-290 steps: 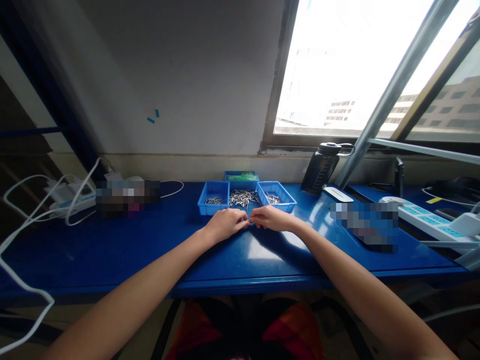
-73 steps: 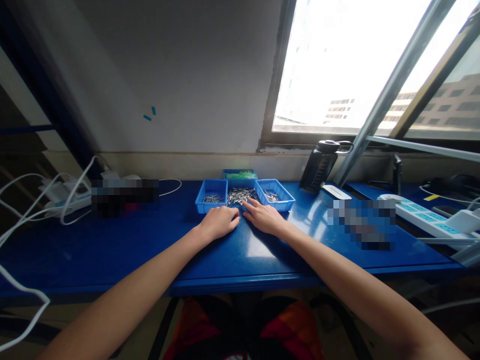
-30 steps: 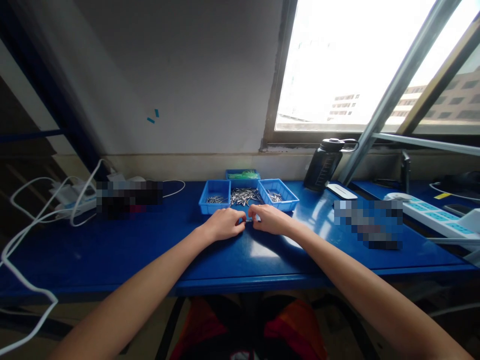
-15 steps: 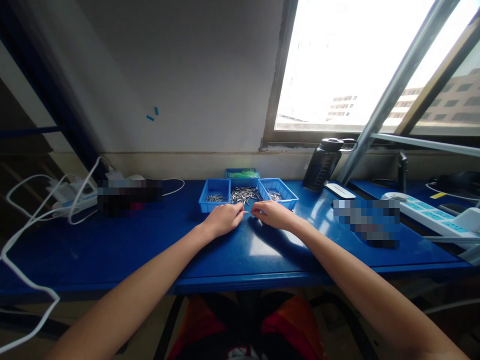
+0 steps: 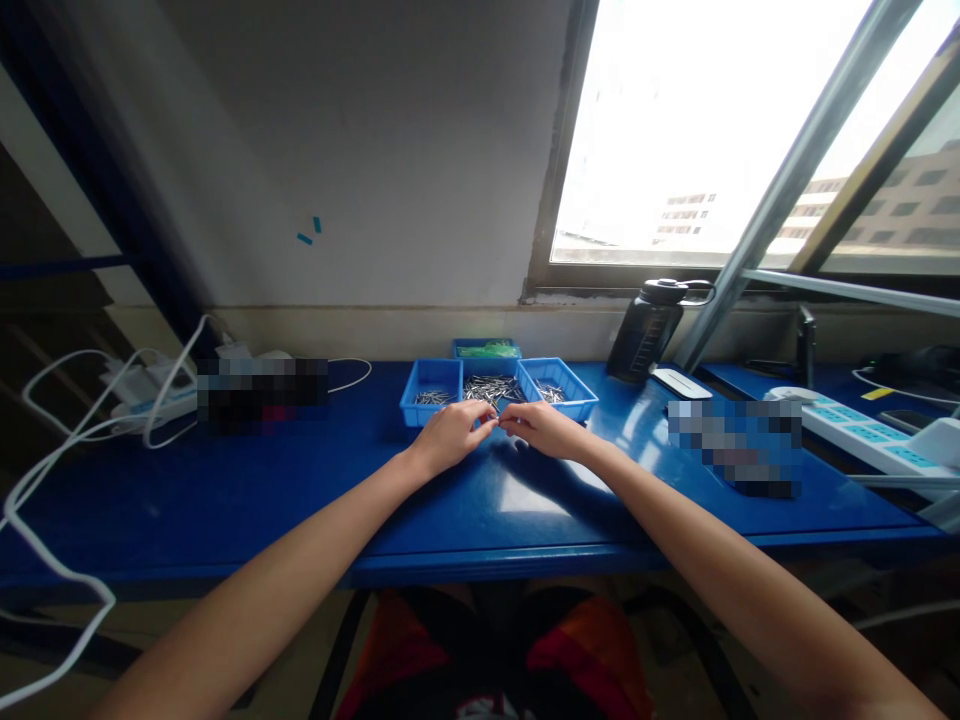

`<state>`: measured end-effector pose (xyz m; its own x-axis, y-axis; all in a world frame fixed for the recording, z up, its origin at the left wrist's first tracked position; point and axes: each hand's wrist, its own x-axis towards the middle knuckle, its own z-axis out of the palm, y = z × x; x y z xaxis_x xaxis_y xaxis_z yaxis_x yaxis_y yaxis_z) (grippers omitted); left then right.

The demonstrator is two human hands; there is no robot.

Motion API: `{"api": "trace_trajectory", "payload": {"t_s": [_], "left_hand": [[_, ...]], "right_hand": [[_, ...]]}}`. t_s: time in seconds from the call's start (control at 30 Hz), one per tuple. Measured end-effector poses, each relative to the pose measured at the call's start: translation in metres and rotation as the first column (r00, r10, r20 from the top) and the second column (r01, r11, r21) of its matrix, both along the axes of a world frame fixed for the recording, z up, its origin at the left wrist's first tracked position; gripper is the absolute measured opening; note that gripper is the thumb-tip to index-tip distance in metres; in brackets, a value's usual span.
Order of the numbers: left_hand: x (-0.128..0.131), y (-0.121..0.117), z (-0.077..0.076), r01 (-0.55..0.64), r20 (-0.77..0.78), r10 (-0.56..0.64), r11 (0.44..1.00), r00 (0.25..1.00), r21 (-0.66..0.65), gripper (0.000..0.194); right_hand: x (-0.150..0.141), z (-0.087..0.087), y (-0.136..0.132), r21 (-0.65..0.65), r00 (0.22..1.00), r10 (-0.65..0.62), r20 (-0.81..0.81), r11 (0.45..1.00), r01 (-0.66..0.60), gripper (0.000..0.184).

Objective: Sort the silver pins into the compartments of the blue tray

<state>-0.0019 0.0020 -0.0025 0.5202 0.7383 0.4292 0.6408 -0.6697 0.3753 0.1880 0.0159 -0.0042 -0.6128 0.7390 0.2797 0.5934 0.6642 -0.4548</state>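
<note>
Just in front of a heap of slim silver metal pieces, my left hand and my right hand almost meet at the fingertips. Each hand is closed in a pinch. A small silver metal piece shows between them, mostly covered by the fingers, so its exact kind cannot be told. On the left stands a blue bin with similar thin pieces in it. A second blue bin on the right also holds some.
Behind the heap, a smaller blue bin holds green, translucent items. A black bottle stands at the right rear, near a white flat device and a power strip. White cables hang at left on the blue table.
My right hand left the heap, where its fingers were spread, and both hands came together in pinches. Over the last half second the fingertips drew closer, hiding more of the silver piece.
</note>
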Motion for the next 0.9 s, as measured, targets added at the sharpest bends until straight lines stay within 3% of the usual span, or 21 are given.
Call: {"api": "trace_trajectory", "payload": {"t_s": [0.17,0.47,0.77,0.9], "left_hand": [[0.0015,-0.0018,-0.0001,0.086,-0.002,-0.086,0.996,0.996,0.006,0.015],[0.0001,-0.0056,-0.0003,-0.064,-0.139,0.066,0.998,0.988,0.020,0.015],[-0.0006,-0.0035,-0.0013,-0.040,-0.225,0.041,0.999,0.974,0.010,0.024],[-0.0022,-0.0016,-0.0026,-0.081,-0.227,0.067,0.995,0.972,-0.051,0.028]], "right_hand": [[-0.0033,-0.0022,-0.0010,0.008,0.999,0.039,0.013,0.999,-0.040,0.020],[0.0031,0.0043,-0.0016,0.002,0.996,-0.009,0.087,1.000,0.009,0.023],[0.0015,0.0045,-0.0033,0.013,0.995,0.023,0.102,1.000,-0.025,0.022],[0.0033,0.0058,-0.0021,-0.010,0.994,-0.007,0.105,1.000,0.009,0.021]]}}
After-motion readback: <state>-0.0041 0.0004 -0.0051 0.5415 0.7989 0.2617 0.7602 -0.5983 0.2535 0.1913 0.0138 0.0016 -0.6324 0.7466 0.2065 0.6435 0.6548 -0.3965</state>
